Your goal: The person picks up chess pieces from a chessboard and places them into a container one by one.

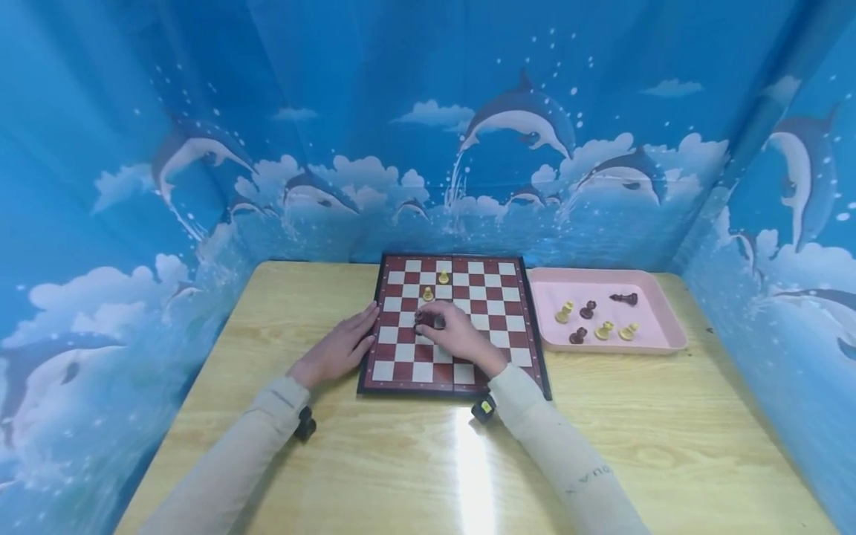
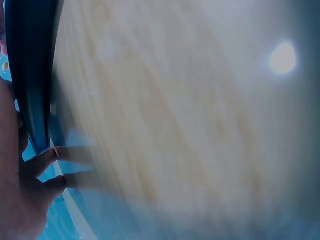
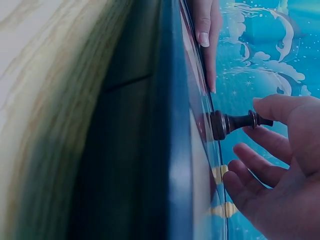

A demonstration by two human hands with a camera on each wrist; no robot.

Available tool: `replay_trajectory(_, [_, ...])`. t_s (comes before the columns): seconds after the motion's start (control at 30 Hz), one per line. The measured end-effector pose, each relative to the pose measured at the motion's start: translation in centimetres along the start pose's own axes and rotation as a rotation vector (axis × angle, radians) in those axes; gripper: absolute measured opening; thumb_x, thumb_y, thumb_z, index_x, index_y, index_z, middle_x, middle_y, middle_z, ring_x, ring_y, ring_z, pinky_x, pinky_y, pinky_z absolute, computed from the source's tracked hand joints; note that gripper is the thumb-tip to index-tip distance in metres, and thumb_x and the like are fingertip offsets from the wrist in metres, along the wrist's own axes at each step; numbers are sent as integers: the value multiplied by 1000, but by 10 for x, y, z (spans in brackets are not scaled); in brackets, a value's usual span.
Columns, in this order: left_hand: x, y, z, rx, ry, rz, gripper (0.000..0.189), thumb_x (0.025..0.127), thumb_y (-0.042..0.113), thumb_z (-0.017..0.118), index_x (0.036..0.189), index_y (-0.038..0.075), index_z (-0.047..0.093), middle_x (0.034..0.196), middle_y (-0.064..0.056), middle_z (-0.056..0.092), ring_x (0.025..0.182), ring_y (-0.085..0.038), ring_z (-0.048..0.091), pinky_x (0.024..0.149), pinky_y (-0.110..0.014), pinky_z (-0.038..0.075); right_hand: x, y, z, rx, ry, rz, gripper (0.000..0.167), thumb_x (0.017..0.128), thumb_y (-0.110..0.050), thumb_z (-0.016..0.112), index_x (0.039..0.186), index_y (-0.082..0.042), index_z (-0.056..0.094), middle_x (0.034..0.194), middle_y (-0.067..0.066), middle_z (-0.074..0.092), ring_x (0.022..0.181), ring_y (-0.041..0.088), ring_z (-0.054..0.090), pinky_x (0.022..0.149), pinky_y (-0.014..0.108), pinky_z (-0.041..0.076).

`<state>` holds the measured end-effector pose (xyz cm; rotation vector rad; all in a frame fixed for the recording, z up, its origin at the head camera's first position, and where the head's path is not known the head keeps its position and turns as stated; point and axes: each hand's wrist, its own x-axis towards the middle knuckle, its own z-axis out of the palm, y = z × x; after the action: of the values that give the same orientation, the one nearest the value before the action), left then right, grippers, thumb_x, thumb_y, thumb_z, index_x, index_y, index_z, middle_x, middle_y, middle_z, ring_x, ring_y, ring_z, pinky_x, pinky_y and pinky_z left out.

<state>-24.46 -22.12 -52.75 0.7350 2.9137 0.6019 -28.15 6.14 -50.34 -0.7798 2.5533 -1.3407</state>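
A red-and-white chessboard (image 1: 383, 371) with a dark border lies on the wooden table. My right hand (image 1: 458, 333) is over its middle, pinching a dark chess piece (image 3: 237, 122) between thumb and forefinger; the other fingers are spread loosely. In the right wrist view that piece's base is at the board surface, and fingertips cover part of its top, so its kind is unclear. Two yellow chess pieces, one nearer (image 1: 428, 294) and one farther (image 1: 443, 277), stand beyond the hand. My left hand (image 1: 341, 345) rests along the board's left edge with straight fingers.
Right of the board sits a pink tray (image 1: 649, 316). It holds three yellow pieces, one of them (image 1: 604, 330) near its front, and three dark ones, including a long piece (image 1: 624, 299) lying on its side. A dolphin-print curtain (image 1: 428, 148) surrounds the table's back and sides.
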Motion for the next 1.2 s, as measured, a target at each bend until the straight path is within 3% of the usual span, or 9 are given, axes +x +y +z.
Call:
replay_trajectory(0.17, [0,2,-1,-10,5,0,60,111,36,36,163,11,18,171,-6,12,155,-35,22,126,-53,22,1,0,1,-4,17,-10,29,96,-18,72,122,-6,71,128,11,66,124,28,59,111,47,47])
replay_trajectory(0.43, [0,2,1,-9,-1,3,60,111,36,36,163,10,18,171,-7,12,155,-34,22,126,-54,21,0,-4,1,-36,36,13,29,94,-19,74,120,-7,74,136,13,64,133,31,54,119,50,38])
replay_trajectory(0.93, [-2,2,1,-11,-12,-10,60,111,37,35,163,12,16,171,-6,11,155,-33,21,126,-52,22,2,-7,1,-39,95,-9,23,88,-18,81,109,-9,78,132,10,66,131,30,54,117,50,38])
replay_trajectory(1.2, [-3,1,0,-21,-4,-20,60,111,37,35,163,12,17,171,-5,12,155,-33,22,126,-52,23,0,-18,-4,25,191,-45,27,89,-22,80,111,-6,77,127,8,69,124,23,59,106,45,50])
